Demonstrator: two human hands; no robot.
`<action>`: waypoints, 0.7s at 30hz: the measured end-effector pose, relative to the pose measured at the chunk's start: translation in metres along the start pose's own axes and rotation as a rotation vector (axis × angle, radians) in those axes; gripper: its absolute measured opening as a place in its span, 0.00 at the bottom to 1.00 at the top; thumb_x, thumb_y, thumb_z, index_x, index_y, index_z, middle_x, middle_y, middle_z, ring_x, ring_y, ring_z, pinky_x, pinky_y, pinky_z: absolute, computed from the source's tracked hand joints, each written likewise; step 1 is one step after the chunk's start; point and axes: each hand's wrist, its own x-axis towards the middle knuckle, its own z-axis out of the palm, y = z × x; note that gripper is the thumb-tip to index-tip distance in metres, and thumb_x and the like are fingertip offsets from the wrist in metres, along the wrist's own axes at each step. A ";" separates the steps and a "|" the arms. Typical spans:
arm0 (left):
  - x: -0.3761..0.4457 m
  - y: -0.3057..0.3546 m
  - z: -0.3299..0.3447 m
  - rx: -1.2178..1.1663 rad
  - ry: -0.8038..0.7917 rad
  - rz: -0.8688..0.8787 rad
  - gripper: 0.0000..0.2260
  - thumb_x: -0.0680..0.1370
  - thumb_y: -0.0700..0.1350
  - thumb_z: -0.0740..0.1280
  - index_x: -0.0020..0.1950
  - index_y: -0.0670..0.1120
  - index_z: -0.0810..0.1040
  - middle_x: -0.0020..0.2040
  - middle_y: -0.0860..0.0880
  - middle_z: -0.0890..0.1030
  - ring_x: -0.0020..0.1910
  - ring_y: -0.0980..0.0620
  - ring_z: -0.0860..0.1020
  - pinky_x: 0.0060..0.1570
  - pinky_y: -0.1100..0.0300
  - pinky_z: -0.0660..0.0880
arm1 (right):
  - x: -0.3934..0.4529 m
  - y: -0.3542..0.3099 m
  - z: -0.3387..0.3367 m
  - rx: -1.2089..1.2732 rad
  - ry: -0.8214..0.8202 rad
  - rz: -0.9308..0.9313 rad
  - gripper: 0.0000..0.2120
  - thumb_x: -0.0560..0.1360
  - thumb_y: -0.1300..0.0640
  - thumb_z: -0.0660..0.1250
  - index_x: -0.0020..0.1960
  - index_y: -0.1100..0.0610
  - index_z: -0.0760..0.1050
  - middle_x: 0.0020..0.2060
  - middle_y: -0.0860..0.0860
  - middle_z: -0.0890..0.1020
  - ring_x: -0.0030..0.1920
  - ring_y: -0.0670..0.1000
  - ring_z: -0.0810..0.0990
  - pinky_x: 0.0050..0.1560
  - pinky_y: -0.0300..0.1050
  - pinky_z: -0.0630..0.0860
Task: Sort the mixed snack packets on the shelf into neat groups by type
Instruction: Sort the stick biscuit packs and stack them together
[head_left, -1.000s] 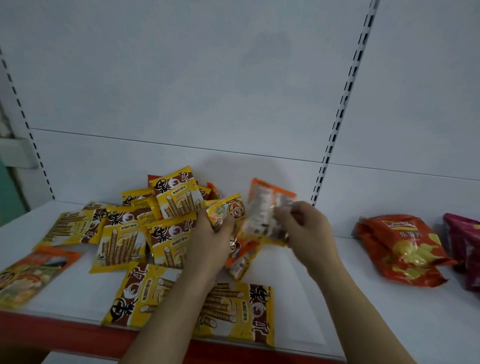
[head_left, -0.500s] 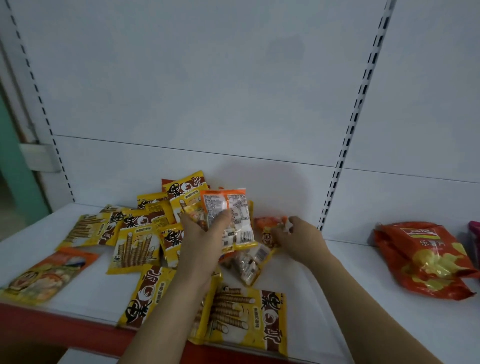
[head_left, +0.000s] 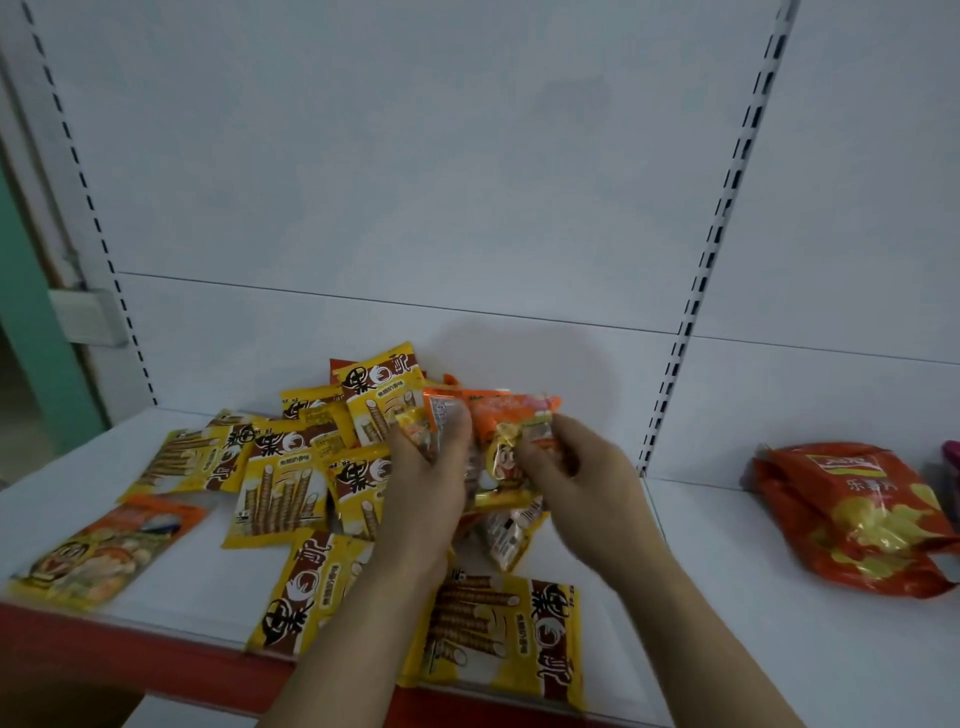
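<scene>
Several yellow wafer-roll packets (head_left: 280, 483) lie in a loose pile on the white shelf (head_left: 701, 571), two of them at the front edge under my forearms. My left hand (head_left: 426, 483) grips a small stack of orange snack packets (head_left: 447, 410) above the pile. My right hand (head_left: 576, 467) pinches another orange packet with a cartoon figure (head_left: 506, 447) and holds it against that stack. A further small packet (head_left: 506, 535) lies on the shelf below my hands.
One orange packet (head_left: 104, 551) lies alone at the front left. Red chip bags (head_left: 852, 514) are at the right, with a purple bag (head_left: 950, 457) at the frame edge. The shelf has a red front rim (head_left: 130, 654) and a white back panel.
My right hand lifted an orange packet off the shelf and brought it left to the stack in my left hand. The view shifted a little.
</scene>
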 end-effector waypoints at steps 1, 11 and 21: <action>0.000 0.001 0.001 -0.019 -0.010 -0.027 0.47 0.63 0.78 0.72 0.78 0.63 0.62 0.69 0.52 0.79 0.66 0.47 0.80 0.61 0.40 0.80 | -0.003 -0.001 0.007 -0.037 0.006 -0.030 0.04 0.79 0.48 0.66 0.52 0.46 0.78 0.41 0.46 0.83 0.41 0.45 0.81 0.44 0.51 0.80; 0.007 0.026 -0.039 -0.052 0.042 0.018 0.22 0.74 0.51 0.78 0.63 0.56 0.74 0.54 0.54 0.87 0.50 0.53 0.87 0.47 0.50 0.84 | 0.023 0.014 0.011 -0.350 -0.068 0.129 0.25 0.82 0.42 0.59 0.75 0.52 0.68 0.64 0.51 0.79 0.62 0.52 0.77 0.60 0.47 0.74; -0.004 0.030 -0.058 -0.018 0.101 0.039 0.41 0.68 0.59 0.80 0.76 0.53 0.65 0.61 0.56 0.82 0.60 0.51 0.82 0.63 0.41 0.77 | 0.017 0.023 0.009 -0.318 -0.009 0.208 0.14 0.74 0.40 0.71 0.48 0.50 0.77 0.40 0.47 0.83 0.40 0.48 0.81 0.38 0.46 0.77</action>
